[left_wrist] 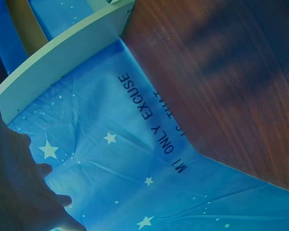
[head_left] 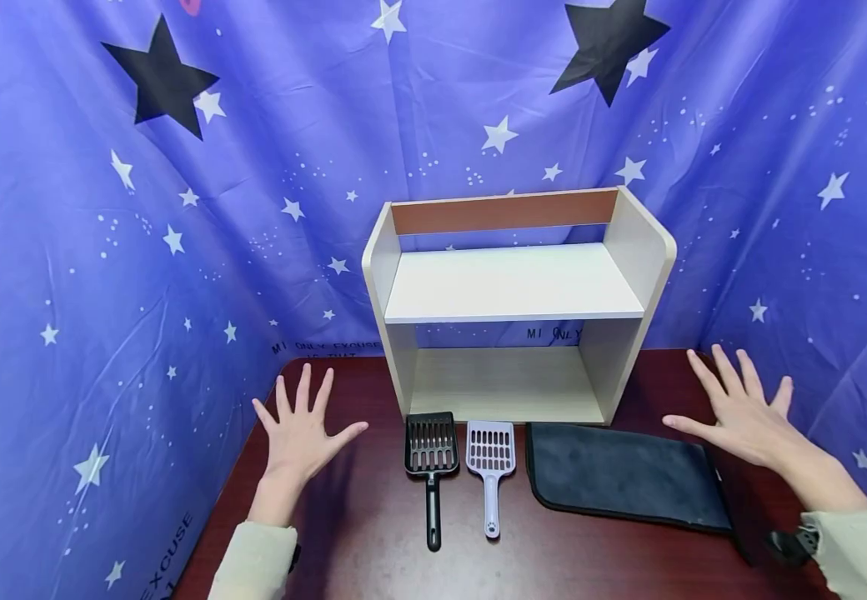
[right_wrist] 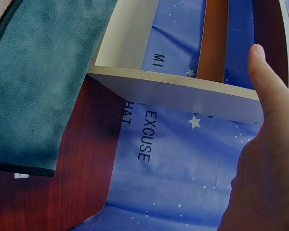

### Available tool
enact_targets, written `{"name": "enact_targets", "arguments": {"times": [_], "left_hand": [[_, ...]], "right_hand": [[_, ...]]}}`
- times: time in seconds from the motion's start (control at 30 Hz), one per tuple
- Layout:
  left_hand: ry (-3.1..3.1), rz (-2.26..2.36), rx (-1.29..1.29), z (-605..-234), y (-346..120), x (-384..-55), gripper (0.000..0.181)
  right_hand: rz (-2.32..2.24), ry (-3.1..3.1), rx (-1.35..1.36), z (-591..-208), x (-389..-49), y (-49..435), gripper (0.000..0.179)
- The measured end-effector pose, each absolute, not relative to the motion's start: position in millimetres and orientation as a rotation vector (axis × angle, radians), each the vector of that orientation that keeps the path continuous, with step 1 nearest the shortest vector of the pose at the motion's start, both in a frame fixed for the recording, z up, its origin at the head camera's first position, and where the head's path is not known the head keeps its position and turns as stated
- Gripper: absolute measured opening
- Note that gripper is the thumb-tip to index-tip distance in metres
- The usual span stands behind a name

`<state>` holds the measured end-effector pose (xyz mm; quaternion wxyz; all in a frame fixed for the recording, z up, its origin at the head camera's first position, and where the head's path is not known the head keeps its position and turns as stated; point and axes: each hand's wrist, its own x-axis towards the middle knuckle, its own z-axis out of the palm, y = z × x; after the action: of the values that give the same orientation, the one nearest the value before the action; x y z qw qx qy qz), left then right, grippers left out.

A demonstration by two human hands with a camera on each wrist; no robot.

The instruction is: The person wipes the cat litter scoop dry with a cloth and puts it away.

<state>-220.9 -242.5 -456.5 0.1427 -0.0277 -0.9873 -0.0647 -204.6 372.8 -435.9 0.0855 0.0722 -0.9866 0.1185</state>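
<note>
My left hand is held over the left side of the table with its fingers spread and nothing in it. On the other side my right hand is spread the same way, near the right end of a folded dark cloth. Between the hands lie a black slotted litter scoop and a pale lilac one, handles toward me. The cloth lies just right of the lilac scoop. In the right wrist view the cloth looks plush, with a dark edging and a small white tag.
A two-tier wooden shelf stands at the back of the dark red wooden table, behind the scoops and cloth. Blue-purple curtains printed with stars hang around the back and both sides.
</note>
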Motion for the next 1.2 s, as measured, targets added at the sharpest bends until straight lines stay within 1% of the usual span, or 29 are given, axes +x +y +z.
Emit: {"name": "enact_targets", "arguments": {"times": [0.37,0.73,1.0,1.2], "left_hand": [[-2.793,-0.174,-0.121,-465.4,-233.4,-217.9,0.105],[-2.808,-0.22,-0.113,-494.4,-216.4,-200.5,0.104],[-2.825,-0.23,-0.145,-498.0,-203.9,-195.7,0.097],[-2.822,-0.235,-0.167,-502.4,-191.6,-189.3,0.096]], "right_hand": [[0.348,-2.925,0.234,-443.9,-204.1,372.0,0.111],[0.391,-2.932,0.257,-466.4,-196.8,362.2,0.109],[0.419,-2.951,0.288,-477.0,-198.5,352.4,0.108],[0.463,-2.96,0.301,-489.3,-198.9,346.9,0.109]]}}
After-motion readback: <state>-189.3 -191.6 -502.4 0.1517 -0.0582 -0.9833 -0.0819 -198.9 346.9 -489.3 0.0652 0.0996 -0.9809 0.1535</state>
